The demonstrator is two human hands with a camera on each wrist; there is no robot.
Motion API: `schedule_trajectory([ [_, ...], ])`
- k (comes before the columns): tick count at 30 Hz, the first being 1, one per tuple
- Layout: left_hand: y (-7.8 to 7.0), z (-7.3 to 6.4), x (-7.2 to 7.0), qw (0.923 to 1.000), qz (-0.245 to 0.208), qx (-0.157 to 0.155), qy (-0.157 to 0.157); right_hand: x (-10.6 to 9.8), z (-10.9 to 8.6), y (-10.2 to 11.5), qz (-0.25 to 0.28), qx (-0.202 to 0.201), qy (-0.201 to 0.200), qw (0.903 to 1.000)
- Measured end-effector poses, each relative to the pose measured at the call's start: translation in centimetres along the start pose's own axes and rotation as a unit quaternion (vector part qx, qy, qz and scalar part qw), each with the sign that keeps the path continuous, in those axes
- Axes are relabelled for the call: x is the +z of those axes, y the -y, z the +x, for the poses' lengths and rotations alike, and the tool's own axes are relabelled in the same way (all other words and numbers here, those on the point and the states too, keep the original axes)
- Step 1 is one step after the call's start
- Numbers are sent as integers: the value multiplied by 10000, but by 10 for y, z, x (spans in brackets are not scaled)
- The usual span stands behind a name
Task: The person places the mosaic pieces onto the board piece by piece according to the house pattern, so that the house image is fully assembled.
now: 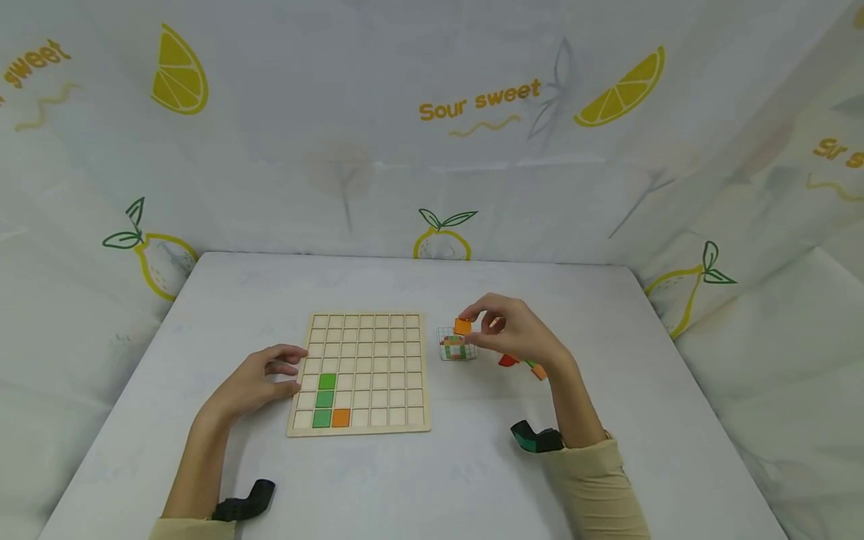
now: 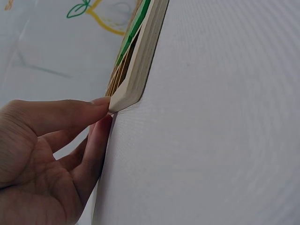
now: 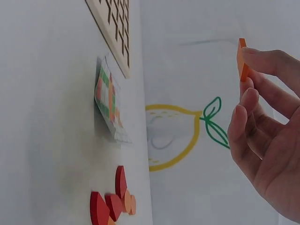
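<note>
Tan fabric sleeves [image 1: 597, 487] reach in from the near edge of the counter [image 1: 405, 487], each wrist wearing a small black camera [image 1: 246, 501]. In front of them lies a pale wooden grid board [image 1: 367, 424], flat, left of the counter's middle. Its near row holds a green tile [image 1: 322, 418] with an orange tile [image 1: 340, 418] just beside it; two more green tiles [image 1: 325, 399] run up that same column toward the far edge. The left hand [image 1: 259, 382] is relaxed, fingertips resting against the board's left edge. The board looks stiff and light enough to slide, so steadying it by the rim makes sense.

Beyond the board's right edge, loose red [image 1: 508, 360] and orange [image 1: 538, 372] pieces lie partly hidden behind the right wrist. Near them is a pattern card [image 1: 457, 349], bowed rather than flat. The right hand [image 1: 516, 326] pinches a single orange square [image 1: 463, 326] between thumb and fingertip, clear of the counter. That square should be light, rigid and perhaps smooth, best held by opposite edges.

Past the counter's far edge hangs a white lemon-print cloth [image 1: 324, 150].
</note>
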State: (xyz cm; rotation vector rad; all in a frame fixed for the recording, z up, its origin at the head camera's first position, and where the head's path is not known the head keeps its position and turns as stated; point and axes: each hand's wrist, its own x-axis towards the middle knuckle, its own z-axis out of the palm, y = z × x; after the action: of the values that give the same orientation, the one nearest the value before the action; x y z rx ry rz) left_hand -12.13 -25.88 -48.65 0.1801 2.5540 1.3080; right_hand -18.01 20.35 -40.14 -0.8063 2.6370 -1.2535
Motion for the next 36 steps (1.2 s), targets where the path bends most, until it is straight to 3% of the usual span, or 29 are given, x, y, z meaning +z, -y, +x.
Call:
schedule_trajectory([
  [17,-1,0,-1,10000,60,-61,12,46,25,32,477,-459,437,9968],
  [36,-3,0,1,9999,45,-120,-13,109,44,49,585,-734,1536,9837],
])
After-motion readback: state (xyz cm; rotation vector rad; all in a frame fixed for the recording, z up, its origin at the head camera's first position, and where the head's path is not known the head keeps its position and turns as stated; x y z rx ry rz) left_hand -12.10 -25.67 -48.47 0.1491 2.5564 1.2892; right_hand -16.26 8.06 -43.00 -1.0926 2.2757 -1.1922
